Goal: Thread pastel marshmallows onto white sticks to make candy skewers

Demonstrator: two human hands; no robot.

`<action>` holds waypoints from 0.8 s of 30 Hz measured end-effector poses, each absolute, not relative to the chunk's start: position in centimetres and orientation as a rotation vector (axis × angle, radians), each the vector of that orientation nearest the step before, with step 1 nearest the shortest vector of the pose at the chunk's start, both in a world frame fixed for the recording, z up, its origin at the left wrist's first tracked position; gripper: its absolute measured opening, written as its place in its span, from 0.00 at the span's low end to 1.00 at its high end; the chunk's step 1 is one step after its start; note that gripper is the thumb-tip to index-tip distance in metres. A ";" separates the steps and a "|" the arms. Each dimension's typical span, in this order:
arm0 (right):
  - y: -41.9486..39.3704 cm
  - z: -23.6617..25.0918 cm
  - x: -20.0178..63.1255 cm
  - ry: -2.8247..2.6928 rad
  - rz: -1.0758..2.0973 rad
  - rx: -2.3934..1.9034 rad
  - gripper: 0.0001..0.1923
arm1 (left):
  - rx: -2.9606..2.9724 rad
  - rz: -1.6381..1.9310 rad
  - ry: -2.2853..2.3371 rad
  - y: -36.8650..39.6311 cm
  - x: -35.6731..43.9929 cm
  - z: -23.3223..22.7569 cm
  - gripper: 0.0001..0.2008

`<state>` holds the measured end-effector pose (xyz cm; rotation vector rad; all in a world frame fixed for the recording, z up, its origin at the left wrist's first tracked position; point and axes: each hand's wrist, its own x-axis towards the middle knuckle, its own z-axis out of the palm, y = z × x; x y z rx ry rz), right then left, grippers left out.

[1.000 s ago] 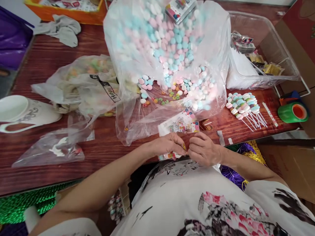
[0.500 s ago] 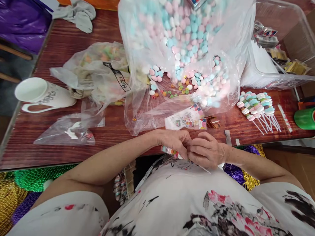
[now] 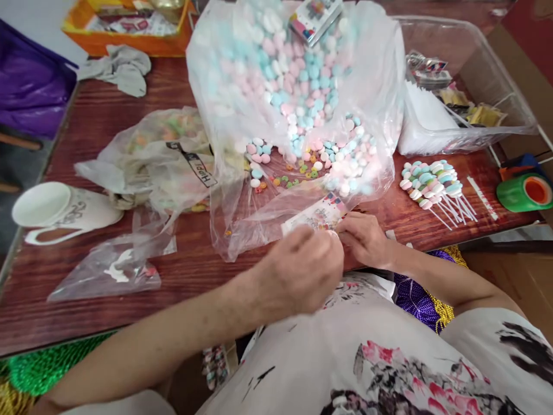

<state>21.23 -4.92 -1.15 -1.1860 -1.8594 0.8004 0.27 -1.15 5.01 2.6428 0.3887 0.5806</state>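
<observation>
My left hand is closed in front of me, its back to the camera, hiding what its fingers hold. Close beside it, my right hand has its fingers drawn together at the table edge. A small white bit shows between the two hands; its kind is unclear. Just beyond them lies a printed clear packet, partly covered by the hands. Behind that is a large open plastic bag of pink, blue and white candies. Several candy skewers on white sticks lie together to the right.
A white mug lies tilted at left, near a knotted bag of coloured candy and a small clear bag. At right are a clear plastic bin and a green tape roll. An orange tray stands at back left.
Both hands have moved up and forward from my lap to the table edge. The wrapped candy stick that showed in them is now hidden. The view has shifted too.
</observation>
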 end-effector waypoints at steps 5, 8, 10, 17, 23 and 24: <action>-4.5 0.8 20.6 -1.018 1.422 -1.082 0.09 | 2.801 0.481 0.186 -2.4 0.5 -0.8 0.14; -5.7 0.3 19.0 -0.933 1.579 -0.998 0.11 | 2.427 0.603 0.548 -0.1 1.0 -2.7 0.11; -6.4 -0.7 18.1 -1.018 1.586 -1.011 0.11 | 2.102 0.722 0.630 1.0 1.2 -2.2 0.13; -5.5 -2.5 18.3 -1.578 0.801 -1.135 0.08 | 1.727 0.853 0.724 -0.2 1.4 -0.9 0.28; -5.0 -2.4 18.7 -1.768 0.206 -1.032 0.07 | 1.412 0.680 0.615 -2.4 1.0 -2.6 0.26; -5.0 -2.3 18.6 -1.741 0.259 -1.046 0.06 | 1.491 0.694 0.623 -2.4 0.9 -2.5 0.20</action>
